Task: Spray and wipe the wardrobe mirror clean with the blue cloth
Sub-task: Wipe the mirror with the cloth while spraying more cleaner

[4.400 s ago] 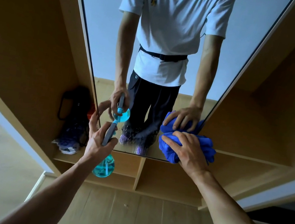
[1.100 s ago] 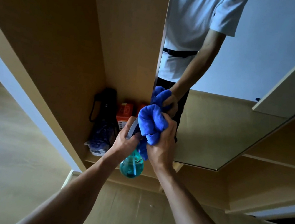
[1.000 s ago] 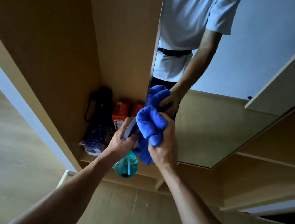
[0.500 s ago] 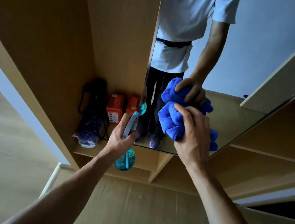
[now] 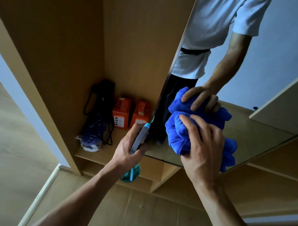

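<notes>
— Blue cloth point(image 5: 179, 135): where is it held?
— It is bunched and clasped in the right grip point(image 5: 201, 147), fingers curled over it, and pressed to the wardrobe mirror point(image 5: 280, 65) near the glass's lower edge.
— And the left grip point(image 5: 128, 149)?
— It is wrapped round the head of the spray bottle point(image 5: 138, 137), just left of the right grip and apart from the cloth. The nozzle is pointed up beside the mirror's left edge. Whether the trigger is squeezed cannot be told.
— Which step is judged to be in hand?
— Wiping, most likely. No droplets or streaks can be made out, so progress cannot be judged.
— What is called for next?
— Steady pressure and overlapping strokes carried up the tall pane above the right grip, with the bottle kept out of the cloth's path.
— And the containers?
— Teal liquid is seen in the bottle's clear body below the left grip, a dip tube running through it; its level cannot be read. In the wardrobe compartment beyond that grip, two orange boxes point(image 5: 121, 112) are stood side by side on the shelf point(image 5: 108, 152), with a black bag point(image 5: 100, 100) to their left and a crumpled plastic bundle point(image 5: 89, 139) nearer than it.
</notes>
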The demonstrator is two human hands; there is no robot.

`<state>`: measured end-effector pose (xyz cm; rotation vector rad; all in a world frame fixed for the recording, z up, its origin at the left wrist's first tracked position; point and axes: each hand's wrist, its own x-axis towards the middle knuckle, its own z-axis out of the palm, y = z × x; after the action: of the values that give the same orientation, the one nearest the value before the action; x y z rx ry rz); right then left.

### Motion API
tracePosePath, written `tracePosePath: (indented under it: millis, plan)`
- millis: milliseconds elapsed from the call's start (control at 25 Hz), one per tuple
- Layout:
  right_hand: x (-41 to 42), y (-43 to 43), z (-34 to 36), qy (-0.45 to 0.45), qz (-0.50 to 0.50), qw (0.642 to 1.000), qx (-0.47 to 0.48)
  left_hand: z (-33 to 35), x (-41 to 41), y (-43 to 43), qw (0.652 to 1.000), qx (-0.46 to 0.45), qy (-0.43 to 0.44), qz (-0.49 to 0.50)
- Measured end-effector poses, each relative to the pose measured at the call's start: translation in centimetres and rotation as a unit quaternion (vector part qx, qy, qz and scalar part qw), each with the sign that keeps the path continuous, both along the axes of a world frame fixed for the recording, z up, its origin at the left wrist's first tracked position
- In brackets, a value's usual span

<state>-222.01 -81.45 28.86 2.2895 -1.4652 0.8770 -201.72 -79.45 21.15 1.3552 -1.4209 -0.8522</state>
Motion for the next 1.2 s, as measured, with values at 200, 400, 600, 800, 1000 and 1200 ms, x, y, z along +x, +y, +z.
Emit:
tracePosePath:
  millis: [200, 400, 600, 800, 1000, 1200]
  plan:
    - [-1.6, -0.7, -0.9, 0.022, 0.029, 0.999, -0.02, -1.8, -0.9, -0.5, 0.998, -0.058, -0.028, 0.02]
    - [-1.6, -1.3, -2.5, 0.02, 0.034, 0.996, -0.076, -3.5, -1.6, -1.3, 0.99, -0.125, -0.04, 0.058]
    - [-1.4, -1.8, -4.2, 0.013, 0.035, 0.99, -0.135, -4.3, -2.1, -1.5, 0.98, -0.172, -0.041, 0.09]
    - [-1.6, -2.8, -5.0, 0.022, 0.049, 0.98, -0.193, -6.0, -2.0, -1.9, 0.973, -0.21, -0.029, 0.089]
    - [-2.3, -3.5, -4.8, 0.015, 0.07, 0.968, -0.239, -8.0, -1.7, -2.9, 0.958, -0.275, -0.015, 0.084]
    - [-2.3, -4.2, -5.0, 0.018, 0.065, 0.96, -0.271, -8.8, -1.7, -3.7, 0.951, -0.303, -0.002, 0.064]
